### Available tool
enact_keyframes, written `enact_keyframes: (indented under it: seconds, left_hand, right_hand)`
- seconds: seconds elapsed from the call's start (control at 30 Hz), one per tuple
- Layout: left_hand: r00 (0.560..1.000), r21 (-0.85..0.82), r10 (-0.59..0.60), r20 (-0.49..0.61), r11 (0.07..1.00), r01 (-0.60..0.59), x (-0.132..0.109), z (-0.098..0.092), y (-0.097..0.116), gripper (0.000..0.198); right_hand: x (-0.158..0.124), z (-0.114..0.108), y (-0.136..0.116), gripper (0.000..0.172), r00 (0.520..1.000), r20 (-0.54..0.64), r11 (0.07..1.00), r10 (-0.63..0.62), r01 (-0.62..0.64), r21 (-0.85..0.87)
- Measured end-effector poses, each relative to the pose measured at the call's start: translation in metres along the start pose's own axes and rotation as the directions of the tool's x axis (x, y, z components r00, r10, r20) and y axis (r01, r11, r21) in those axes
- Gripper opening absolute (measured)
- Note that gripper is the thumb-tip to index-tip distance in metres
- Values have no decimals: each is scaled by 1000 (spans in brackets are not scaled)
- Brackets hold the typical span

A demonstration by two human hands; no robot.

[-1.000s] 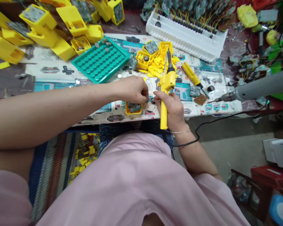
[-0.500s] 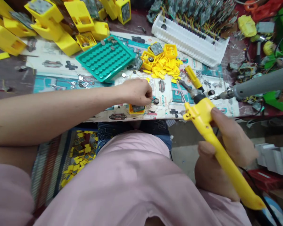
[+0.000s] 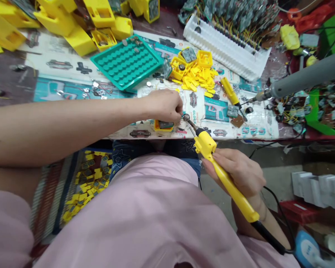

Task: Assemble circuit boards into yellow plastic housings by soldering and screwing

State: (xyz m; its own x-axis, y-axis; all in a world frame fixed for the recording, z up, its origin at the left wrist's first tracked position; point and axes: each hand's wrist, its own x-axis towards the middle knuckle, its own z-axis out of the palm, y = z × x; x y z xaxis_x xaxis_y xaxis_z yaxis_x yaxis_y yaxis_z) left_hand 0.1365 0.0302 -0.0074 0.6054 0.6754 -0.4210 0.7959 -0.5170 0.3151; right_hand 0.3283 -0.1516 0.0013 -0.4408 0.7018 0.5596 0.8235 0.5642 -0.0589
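My right hand [image 3: 237, 169] is wrapped round a yellow soldering iron [image 3: 226, 176] with a black cable. The iron's metal tip meets a small round black part [image 3: 186, 117] near the table's front edge. Just left of that part, my left hand [image 3: 167, 106] is closed, its fingertips pinched at the part's edge; what they hold is too small to make out. Below my left hand sits a small yellow housing [image 3: 164, 125] with a grey circuit piece in it.
A green tray [image 3: 125, 61] and a pile of yellow pieces [image 3: 197, 78] lie behind my hands. Yellow housings [image 3: 80, 39] are stacked at the back left. A white rack [image 3: 226, 46] holds wired boards. From the right juts a grey tool [image 3: 301, 76].
My right hand has brought the soldering iron left, its tip now at the round black part. The view has shifted slightly. My left hand stays closed in about the same place.
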Motion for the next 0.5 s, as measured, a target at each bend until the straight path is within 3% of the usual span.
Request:
enact_keyframes:
  seconds: [0.27, 0.5]
  left_hand:
    - [1000, -23, -27, 5, 999, 27, -1, 0, 3, 32]
    - [1000, -34, -23, -13, 999, 23, 0, 2, 2, 31]
  right_hand:
    - [10, 1, -1, 22, 997, 12, 996, -74, 75, -42]
    - [7, -6, -3, 27, 999, 38, 1000, -12, 12, 1]
